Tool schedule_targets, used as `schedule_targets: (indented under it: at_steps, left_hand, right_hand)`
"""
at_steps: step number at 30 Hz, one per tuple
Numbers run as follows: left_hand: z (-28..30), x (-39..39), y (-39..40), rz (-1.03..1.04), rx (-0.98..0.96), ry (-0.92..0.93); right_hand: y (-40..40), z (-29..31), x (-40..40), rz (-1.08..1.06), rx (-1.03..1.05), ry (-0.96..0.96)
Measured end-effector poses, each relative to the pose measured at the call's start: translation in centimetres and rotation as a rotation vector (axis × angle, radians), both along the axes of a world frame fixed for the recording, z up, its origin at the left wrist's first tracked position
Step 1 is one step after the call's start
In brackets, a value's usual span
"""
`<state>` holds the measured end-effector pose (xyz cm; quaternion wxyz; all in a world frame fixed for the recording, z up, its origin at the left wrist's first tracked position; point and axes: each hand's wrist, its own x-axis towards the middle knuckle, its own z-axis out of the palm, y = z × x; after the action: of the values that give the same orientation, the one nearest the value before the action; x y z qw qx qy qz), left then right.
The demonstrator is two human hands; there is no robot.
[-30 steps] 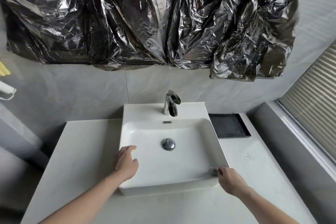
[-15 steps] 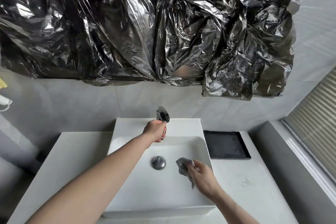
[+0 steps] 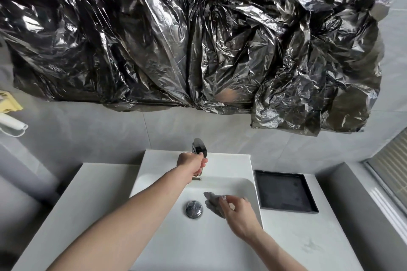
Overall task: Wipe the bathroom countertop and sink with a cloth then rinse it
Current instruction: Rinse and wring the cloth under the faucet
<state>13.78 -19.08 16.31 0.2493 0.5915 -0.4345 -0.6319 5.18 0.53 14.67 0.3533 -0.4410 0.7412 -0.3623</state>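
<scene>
A white rectangular sink (image 3: 231, 160) sits on a pale countertop (image 3: 88, 193). Its chrome faucet (image 3: 199, 146) stands at the back rim, and a chrome drain plug (image 3: 193, 209) lies in the basin. My left hand (image 3: 191, 164) reaches across the basin and is closed around the faucet below its handle. My right hand (image 3: 239, 212) hovers in the basin to the right of the drain, pinching a small crumpled grey cloth (image 3: 212, 201). I see no water running from the spout.
A black square tray (image 3: 284, 191) rests on the countertop right of the sink. Crinkled black plastic sheeting (image 3: 198, 39) covers the wall above. A window blind (image 3: 389, 165) is at the right. Faint smudges (image 3: 310, 245) mark the right countertop.
My left hand left the sink's front rim and took hold of the faucet. My right hand carried the grey cloth from the rim's front right corner into the basin beside the drain.
</scene>
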Motion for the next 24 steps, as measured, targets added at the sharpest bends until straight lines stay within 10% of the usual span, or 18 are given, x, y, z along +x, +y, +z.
schedule_targets:
  at_steps: [7,13,24]
  left_hand:
    - [2.2,0.6,-0.1,-0.014,-0.051,0.031]
    - [-0.9,5.0,4.8,-0.118,-0.412,-0.17]
    - [-4.8,9.6,8.8,-0.409,-0.493,-0.329]
  right_hand:
    - [-1.5,-1.7,-0.8,0.092,0.03,0.219]
    - [-2.1,-0.5,-0.3,0.041,-0.109,0.106]
    - [-1.9,1.3,-0.3,-0.013,-0.124,0.029]
